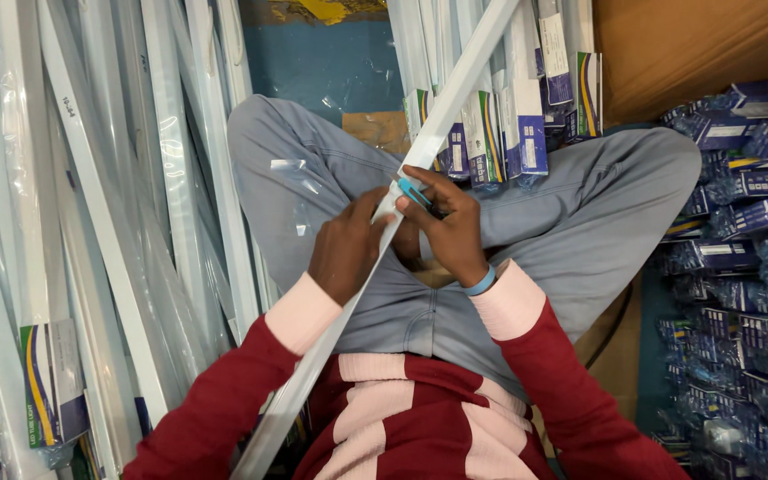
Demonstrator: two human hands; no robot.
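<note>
Seated cross-legged, 1 long white tube (384,233) slanting across the lap. Left hand (346,251) clasped around the tube mid-length. Right hand (449,229) just beside it, fingers pinching a small blue tool (412,190) against the tube. Wrapped tubes (117,222) stacked left, blue boxes (748,258) right.

Long white plastic tube-light batten (455,93): slanted across the lap, lower-left to upper-right.
Small blue-handled cutter (413,191): pressed against the batten's middle.

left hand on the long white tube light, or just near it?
Touching. The head view shows the left hand wrapped against the white tube light lying across the lap, with no gap; the right hand grips it just above.
</note>
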